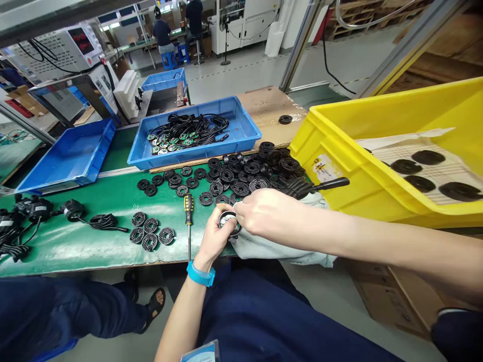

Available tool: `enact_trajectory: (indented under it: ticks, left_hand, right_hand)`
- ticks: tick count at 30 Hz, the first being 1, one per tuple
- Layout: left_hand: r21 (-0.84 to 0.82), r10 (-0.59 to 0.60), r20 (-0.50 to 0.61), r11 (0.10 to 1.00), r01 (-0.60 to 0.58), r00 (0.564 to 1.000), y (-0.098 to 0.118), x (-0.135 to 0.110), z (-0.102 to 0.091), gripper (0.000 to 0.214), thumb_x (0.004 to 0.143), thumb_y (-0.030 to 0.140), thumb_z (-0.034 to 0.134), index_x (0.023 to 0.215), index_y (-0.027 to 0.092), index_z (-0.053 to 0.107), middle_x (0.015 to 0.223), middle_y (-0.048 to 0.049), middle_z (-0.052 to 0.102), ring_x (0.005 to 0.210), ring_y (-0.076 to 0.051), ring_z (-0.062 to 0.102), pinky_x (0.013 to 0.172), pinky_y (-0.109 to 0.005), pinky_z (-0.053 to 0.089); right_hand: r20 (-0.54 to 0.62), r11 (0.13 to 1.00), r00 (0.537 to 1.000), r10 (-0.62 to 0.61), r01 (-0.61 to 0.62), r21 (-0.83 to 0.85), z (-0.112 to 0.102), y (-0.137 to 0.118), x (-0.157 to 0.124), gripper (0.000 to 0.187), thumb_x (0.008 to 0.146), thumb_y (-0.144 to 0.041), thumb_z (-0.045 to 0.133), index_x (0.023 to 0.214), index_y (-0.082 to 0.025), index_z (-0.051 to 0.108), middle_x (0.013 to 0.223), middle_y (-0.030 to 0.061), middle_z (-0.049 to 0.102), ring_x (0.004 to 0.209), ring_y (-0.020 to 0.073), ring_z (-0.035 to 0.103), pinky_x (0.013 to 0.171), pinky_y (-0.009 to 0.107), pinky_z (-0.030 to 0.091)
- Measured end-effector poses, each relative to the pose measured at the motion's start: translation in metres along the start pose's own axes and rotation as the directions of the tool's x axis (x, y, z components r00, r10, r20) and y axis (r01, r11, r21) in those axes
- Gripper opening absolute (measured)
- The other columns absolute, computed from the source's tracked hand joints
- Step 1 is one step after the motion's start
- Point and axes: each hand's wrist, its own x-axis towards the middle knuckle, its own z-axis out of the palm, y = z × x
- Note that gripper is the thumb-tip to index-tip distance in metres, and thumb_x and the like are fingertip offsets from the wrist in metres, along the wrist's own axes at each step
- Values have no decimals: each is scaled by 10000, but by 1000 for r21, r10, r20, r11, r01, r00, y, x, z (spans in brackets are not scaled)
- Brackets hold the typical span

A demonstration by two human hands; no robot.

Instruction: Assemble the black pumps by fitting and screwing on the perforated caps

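Left hand (213,237): fingers closed round a black cup (228,216), thumb over its rim, pale content visible inside. Cup is held at the near edge of the green bench (94,251), beside a cloth (281,247). Right hand (256,211): fingers bunched at the cup's rim; cannot tell whether they grip anything. Screwdriver (189,217) lies left of the cup; black discs (226,175) lie heaped beyond both hands.

Beyond my green bench (86,198), a pale grey floor (245,80), white cabinets (260,25) at rear, standing fan (226,42) before them, blue stools (169,60) farther left, wooden pallets (356,15) upper right
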Motion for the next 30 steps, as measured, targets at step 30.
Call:
enact_trajectory:
  ticks: [30]
  left_hand:
    - [206, 136, -27, 970, -128, 990, -9, 0, 15, 485, 705, 112, 787, 1093, 249, 529, 1142, -54, 621, 1113, -287, 595, 983, -417, 461]
  right_hand:
    - [-227, 998, 974, 2, 14, 69, 34, 38, -18, 397, 1049, -137, 411, 796, -174, 715, 575, 2, 502, 484, 152, 410, 518, 329, 203]
